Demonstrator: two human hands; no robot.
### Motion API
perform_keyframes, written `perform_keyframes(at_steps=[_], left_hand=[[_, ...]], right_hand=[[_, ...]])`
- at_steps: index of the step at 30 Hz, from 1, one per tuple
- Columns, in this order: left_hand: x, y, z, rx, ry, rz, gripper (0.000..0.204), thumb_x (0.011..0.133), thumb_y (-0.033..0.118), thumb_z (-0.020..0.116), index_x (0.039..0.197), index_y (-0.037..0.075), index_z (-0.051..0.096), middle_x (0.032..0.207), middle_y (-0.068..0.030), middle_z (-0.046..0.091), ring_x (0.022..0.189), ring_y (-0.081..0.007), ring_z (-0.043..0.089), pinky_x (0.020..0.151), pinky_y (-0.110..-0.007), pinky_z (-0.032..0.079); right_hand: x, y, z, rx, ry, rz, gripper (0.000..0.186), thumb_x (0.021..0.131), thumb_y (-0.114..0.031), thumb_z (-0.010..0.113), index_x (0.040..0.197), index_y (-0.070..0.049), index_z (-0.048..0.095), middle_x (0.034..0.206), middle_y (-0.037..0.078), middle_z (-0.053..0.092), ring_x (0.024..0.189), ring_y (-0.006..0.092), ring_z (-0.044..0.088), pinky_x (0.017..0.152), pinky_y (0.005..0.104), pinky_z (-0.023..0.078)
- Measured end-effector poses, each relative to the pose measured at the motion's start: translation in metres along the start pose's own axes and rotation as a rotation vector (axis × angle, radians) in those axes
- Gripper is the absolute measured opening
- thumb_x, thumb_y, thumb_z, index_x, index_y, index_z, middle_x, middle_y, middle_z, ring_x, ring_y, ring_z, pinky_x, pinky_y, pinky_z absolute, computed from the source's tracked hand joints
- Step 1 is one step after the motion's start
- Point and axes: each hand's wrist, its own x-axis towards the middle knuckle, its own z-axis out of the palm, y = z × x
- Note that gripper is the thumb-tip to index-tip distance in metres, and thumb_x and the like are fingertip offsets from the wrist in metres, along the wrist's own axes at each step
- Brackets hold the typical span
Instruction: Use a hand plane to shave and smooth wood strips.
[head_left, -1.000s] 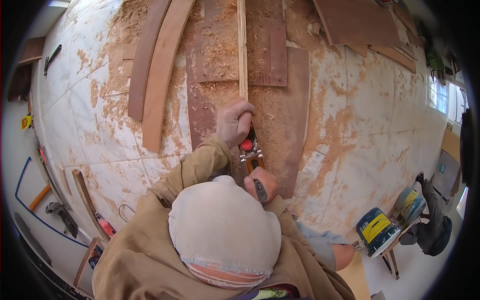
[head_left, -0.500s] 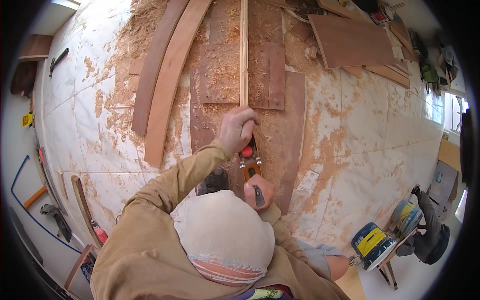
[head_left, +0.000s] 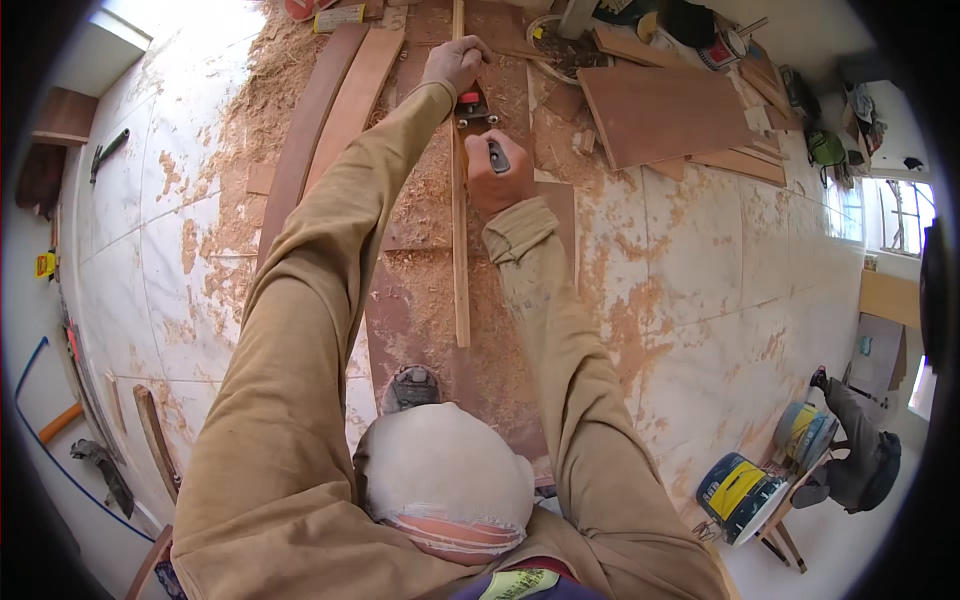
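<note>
Both arms stretch far forward over a hand plane (head_left: 472, 108), which has a red part and a wooden-coloured body. My right hand (head_left: 500, 172) is closed round its dark rear handle. At the front end, my left hand (head_left: 457, 66) is bent down over the plane, its fingers curled and partly hidden. Under the plane runs a long, narrow pale wood strip (head_left: 461, 280), pointing away from me. It lies on brown boards (head_left: 415, 320) strewn with curly shavings. The near end of the strip is bare of my hands.
Two long planks (head_left: 345, 110) lie to the left. A broad brown panel (head_left: 665, 115) rests on scrap wood at the far right. Sawdust covers much of the tiled floor (head_left: 690, 260). Paint buckets (head_left: 742, 492) and a seated person (head_left: 860, 450) are at the right. My shoe (head_left: 412, 390) stands on the boards.
Both hands have pushed the plane away from me along the strip, and my arms have straightened. More of the strip's near end now shows behind the plane.
</note>
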Motion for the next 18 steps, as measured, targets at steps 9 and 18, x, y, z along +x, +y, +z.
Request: perform_keyframes(at_steps=[9,18], left_hand=[[-0.295,0.073,-0.01,-0.123,-0.092,-0.019,0.021,0.079,-0.007,0.048,0.075,0.003,0.067,0.074,-0.0086,0.062,0.068,-0.0201,0.062,0.066,-0.033,0.051],[0.11,-0.027,-0.012,0.164,-0.066,0.053,0.028,0.091,0.021,0.049,0.096,0.011,0.075,0.078,-0.0117,0.071,0.071,-0.0267,0.068,0.072,-0.038,0.054]], right_hand=[[-0.257,-0.048,-0.066,-0.017,-0.175,0.023,0.017,0.085,-0.008,0.064,0.07,-0.003,0.059,0.064,0.015,0.054,0.054,0.0314,0.057,0.052,0.04,0.046],[0.104,0.02,0.03,0.072,0.029,-0.082,0.031,0.093,-0.023,0.063,0.076,0.002,0.059,0.06,0.004,0.051,0.059,0.0096,0.045,0.054,0.032,0.038]])
